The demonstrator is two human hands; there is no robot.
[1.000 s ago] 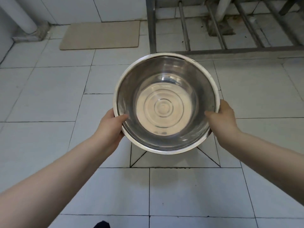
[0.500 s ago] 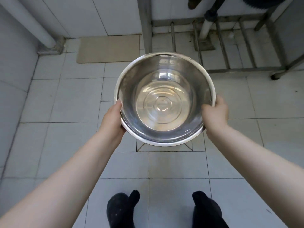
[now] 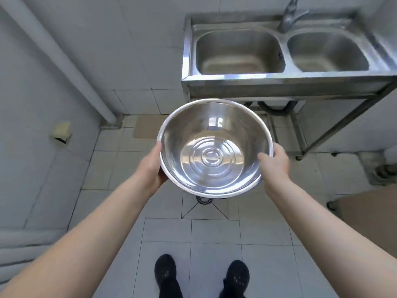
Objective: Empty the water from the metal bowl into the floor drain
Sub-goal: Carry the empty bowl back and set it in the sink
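Note:
I hold a shiny round metal bowl (image 3: 214,147) level in front of me with both hands. My left hand (image 3: 153,166) grips its left rim and my right hand (image 3: 274,163) grips its right rim, thumb inside. Clear water seems to lie in the bowl's ringed bottom, though the reflections make it hard to tell. The round floor drain (image 3: 204,200) peeks out just below the bowl's near edge, set in a tile with diagonal cuts. Most of the drain is hidden by the bowl.
A steel double sink (image 3: 279,52) on a frame stands ahead, its front edge just beyond the bowl. A white pipe (image 3: 58,57) runs down the left wall. A cardboard box (image 3: 369,218) sits at right. My black shoes (image 3: 165,272) stand on the tiled floor.
The view has risen and tilted up: the sink top and my shoes have come into sight. The bowl has come up higher from the floor, still held by both hands above the drain.

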